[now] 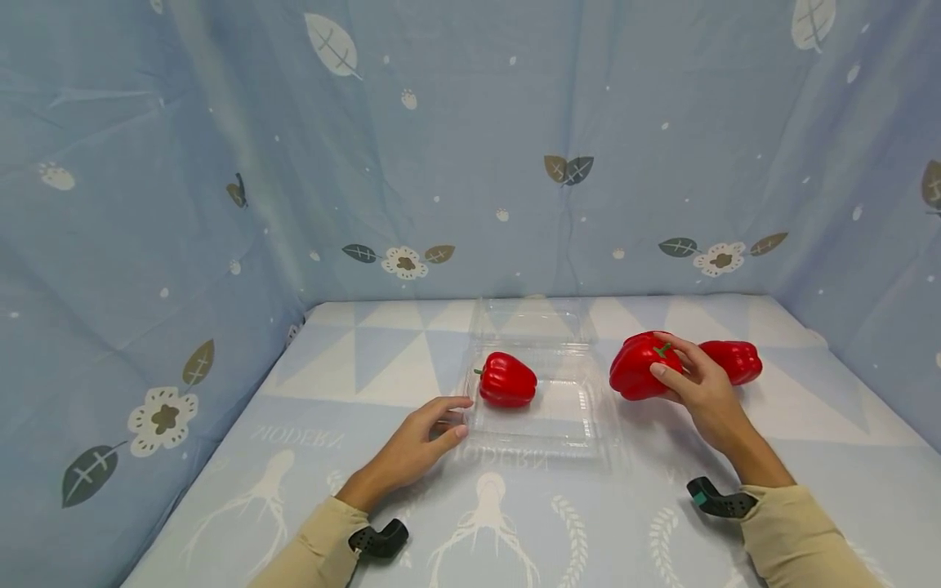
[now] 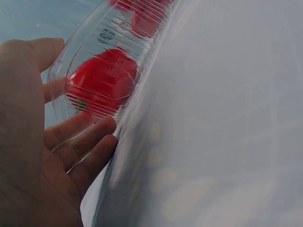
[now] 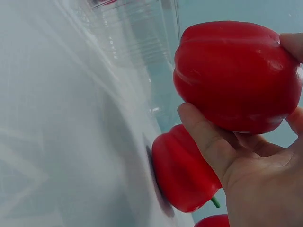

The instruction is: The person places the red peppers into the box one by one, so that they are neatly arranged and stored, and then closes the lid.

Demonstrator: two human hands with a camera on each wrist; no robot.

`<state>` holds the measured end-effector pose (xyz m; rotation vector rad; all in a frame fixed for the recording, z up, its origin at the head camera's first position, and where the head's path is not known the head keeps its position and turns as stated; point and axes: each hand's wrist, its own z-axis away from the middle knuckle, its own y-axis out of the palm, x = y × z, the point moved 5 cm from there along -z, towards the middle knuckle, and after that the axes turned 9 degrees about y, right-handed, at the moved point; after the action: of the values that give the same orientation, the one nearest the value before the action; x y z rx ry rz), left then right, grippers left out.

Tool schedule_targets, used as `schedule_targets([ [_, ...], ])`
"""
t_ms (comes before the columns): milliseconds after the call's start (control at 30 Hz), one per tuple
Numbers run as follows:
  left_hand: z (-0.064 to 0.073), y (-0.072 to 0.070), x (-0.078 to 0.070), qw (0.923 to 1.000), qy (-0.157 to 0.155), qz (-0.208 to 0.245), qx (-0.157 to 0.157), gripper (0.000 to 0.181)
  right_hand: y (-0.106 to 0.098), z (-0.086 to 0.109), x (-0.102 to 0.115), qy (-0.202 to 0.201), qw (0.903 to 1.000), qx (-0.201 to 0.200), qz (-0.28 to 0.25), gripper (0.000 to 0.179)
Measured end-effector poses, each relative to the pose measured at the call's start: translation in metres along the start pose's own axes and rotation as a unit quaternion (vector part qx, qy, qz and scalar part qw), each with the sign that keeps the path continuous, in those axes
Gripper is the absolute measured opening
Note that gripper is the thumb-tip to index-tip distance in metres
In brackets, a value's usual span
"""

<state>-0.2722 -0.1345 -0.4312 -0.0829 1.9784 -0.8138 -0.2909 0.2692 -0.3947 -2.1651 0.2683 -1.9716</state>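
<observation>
The right hand [image 1: 702, 388] grips a red pepper [image 1: 634, 367] above the surface [image 1: 353, 412], thumb and fingers spread, presumably for its bulk; the left hand's [image 1: 415, 445] relaxed fingers rest at the one clear container [image 1: 551, 418], likely steadying it (the lid [image 1: 532, 320] folds back, leaving access). Four peppers show: that one, a boxed pepper [image 1: 507, 380], and a third pepper [image 3: 184, 170] and fourth pepper [image 3: 214, 221] near the right hand.

Inside the clear clamshell container [image 1: 555, 412], a green-stemmed red bell pepper [image 1: 507, 380]; right of it, other red bell peppers [image 1: 738, 362]; behind it, a white-flowered blue curtain [image 1: 478, 163].
</observation>
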Motion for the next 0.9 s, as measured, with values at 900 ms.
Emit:
schedule_targets([
  [900,0.001,0.000,0.001,1.0000,0.001,0.004,0.003,0.045,0.016,-0.013,0.015,0.005,0.9986,0.031,0.042,0.077],
])
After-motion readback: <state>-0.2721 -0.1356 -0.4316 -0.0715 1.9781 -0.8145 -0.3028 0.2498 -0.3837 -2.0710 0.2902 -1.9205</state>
